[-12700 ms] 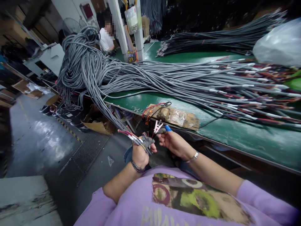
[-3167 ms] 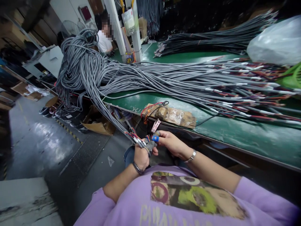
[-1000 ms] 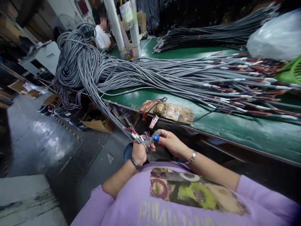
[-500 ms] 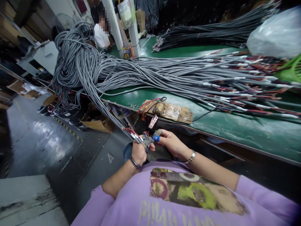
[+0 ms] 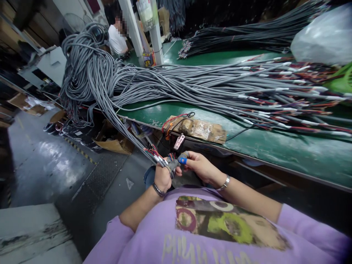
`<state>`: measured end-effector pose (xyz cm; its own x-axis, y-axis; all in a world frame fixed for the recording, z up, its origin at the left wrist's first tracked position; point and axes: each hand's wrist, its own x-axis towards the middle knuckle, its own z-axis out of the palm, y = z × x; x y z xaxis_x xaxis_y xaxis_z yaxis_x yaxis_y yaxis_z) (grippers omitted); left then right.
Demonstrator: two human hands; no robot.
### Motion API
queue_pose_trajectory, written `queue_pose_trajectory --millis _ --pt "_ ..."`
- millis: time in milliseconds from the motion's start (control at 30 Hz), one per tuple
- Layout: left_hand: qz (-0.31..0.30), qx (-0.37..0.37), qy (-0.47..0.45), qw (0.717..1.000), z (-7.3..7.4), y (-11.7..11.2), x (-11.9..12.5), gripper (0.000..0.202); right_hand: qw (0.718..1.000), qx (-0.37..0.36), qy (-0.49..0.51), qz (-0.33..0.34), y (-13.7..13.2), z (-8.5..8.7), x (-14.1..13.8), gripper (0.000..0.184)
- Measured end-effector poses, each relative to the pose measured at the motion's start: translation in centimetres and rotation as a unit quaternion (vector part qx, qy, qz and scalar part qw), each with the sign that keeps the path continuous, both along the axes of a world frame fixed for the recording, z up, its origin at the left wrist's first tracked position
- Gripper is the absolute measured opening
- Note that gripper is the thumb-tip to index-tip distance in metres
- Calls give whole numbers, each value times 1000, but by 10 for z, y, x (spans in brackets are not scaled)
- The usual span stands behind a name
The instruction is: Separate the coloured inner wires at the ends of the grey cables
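My left hand (image 5: 164,176) is closed around several grey cables (image 5: 135,140), near their ends with white sleeves and bared coloured wires (image 5: 154,152). Grey finger covers wrap some fingertips. My right hand (image 5: 196,164), with a blue band on its thumb, pinches close against the left fingers. Fine coloured wire tips (image 5: 172,156) stick up between the two hands; what exactly the right fingers grip is too small to make out. Just beyond the hands, a pink clip-like piece (image 5: 179,141) sits at the bench edge, below a taped wooden board (image 5: 202,130) with red and black leads.
A large heap of grey cables (image 5: 165,82) lies along the green bench (image 5: 275,152), coiled at the left. Darker cables (image 5: 247,38) lie behind, near a white plastic bag (image 5: 324,36) and green basket (image 5: 342,82). An open carton (image 5: 115,141) stands below. A person (image 5: 117,38) sits far back.
Both hands stay almost in place, with only slight finger movement at the wire ends. The view has shifted very little.
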<state>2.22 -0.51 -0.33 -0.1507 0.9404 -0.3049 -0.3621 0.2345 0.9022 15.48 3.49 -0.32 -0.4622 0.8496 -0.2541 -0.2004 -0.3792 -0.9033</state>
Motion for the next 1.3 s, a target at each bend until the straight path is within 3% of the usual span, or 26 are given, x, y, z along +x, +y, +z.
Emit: queue_pose_trajectory --millis 200,400,533,733,833,967,1167,1300 --pt "-1 4 1 1000 0 0 0 32 1000 1 3 -14 0 -3 1 21" --pt "-16 -21 18 1000 3 -1 3 36 1000 6 -30 9 2 7 5 13" --pt "22 -7 27 999 -2 -2 5 34 998 22 -49 26 2 11 4 5" --pt "78 25 31 996 -6 1 8 31 997 -1 -57 -45 -2 5 -4 6" --pt "39 18 42 998 -3 2 7 33 996 12 -32 -83 -5 5 -6 7" --pt "-36 11 50 998 -3 1 5 36 998 -20 10 -63 -4 3 -5 13" --pt "-20 4 73 997 -7 -2 5 35 998 22 -51 -11 1 2 2 10" --pt "15 7 52 998 -3 -1 7 33 994 52 -89 -21 1 4 3 7"
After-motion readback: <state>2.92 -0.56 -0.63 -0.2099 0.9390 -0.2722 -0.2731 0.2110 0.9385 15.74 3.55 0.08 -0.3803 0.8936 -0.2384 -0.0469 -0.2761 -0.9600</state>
